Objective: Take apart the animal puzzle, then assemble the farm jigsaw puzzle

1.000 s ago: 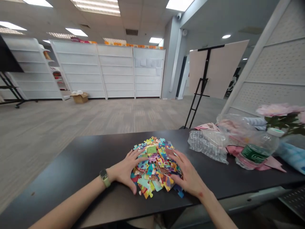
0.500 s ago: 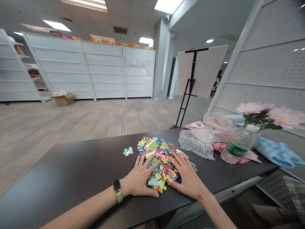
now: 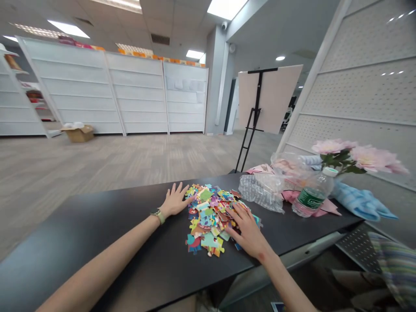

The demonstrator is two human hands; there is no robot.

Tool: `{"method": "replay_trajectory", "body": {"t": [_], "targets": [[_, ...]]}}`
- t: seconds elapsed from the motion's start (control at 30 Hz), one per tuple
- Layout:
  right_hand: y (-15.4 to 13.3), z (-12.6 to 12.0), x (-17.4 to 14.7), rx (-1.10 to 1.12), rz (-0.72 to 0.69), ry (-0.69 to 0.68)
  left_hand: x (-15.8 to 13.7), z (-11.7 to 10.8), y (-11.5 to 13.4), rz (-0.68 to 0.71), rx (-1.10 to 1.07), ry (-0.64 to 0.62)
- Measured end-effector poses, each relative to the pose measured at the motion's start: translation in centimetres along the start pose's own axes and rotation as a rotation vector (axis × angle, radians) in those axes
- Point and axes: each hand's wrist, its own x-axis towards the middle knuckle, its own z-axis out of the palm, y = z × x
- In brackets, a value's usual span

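Centrally, a heap of multicoloured card-like jigsaw pieces (image 3: 208, 212) is lying on the flat black tabletop (image 3: 110, 208). Left hand (image 3: 174, 202): resting spread at its far-left edge. Right hand (image 3: 248, 229): resting, loosely spread, over its right side. Pieces: probably handling light, stiff; edges are likely offering best hold.

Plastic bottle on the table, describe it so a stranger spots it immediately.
On the dark table, look right of the puzzle pile, past the clear wrap. The bottle sits there, set apart from nearby blue cloth by its white cap and green label.
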Motion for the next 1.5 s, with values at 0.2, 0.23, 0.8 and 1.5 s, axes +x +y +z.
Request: {"method": "replay_trajectory", "body": {"t": [0.2,0.23,0.8,1.5], "targets": [[0.0,0.2,-0.5,0.098,0.071,0.215,3.6,1.0,2.8,0.203,-0.076,-0.128],[0.1,0.1,-0.6,0.106,0.083,0.239,3.6,1.1,3.2,0.231,-0.083,-0.134],[-15.1,2.6,-2.8,0.046,-0.175,0.005,-11.1,-2.2,-3.1,0.398,0.046,-0.093],[-10.8,5.1,-1.6,0.145,0.152,0.323,-14.3,-5.3,-3.2,0.522,-0.095,-0.164]]}}
